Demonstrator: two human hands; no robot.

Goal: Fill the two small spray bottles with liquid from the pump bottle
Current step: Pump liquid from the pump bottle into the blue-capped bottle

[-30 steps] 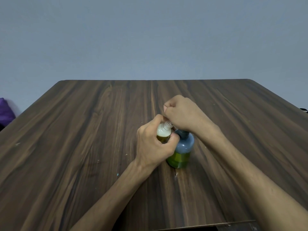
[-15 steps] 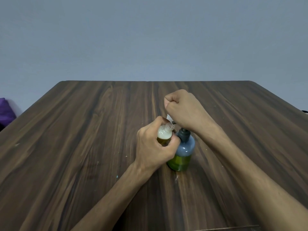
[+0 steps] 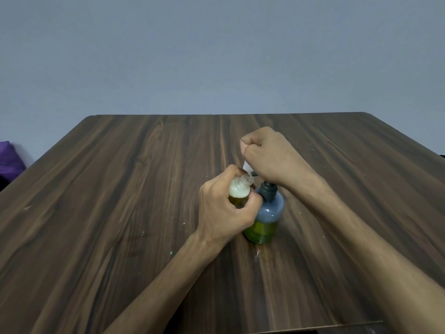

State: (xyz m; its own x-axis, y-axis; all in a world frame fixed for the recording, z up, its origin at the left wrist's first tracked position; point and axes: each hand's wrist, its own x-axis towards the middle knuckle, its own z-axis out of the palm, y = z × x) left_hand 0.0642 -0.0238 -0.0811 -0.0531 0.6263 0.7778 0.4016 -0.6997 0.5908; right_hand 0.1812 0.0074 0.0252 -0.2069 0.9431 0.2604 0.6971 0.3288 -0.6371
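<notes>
- While the filling step was under way, the left hand at centre frame kept its grip wrapped round a small spray bottle, cap off, open neck tilted toward the pump spout; yellow-green liquid with pale foam on top showed inside it.
- Just right of it, the pump bottle stood upright on the tabletop, touching the left hand's fingers, with green liquid low in its body.
- Above the pump, the right hand was clenched over the pump head; a scrap of something white showed under its fingers, what exactly I could not tell.
- Judged from this, one bottle was partly filled; the next move called for a steady downward press with the neck held under the spout, lest liquid spill.
- The second spray bottle was not in view.
- The dark wood-grain tabletop bore small pale specks; a plain grey-blue wall filled the upper frame, and something purple sat at the far left edge.
</notes>
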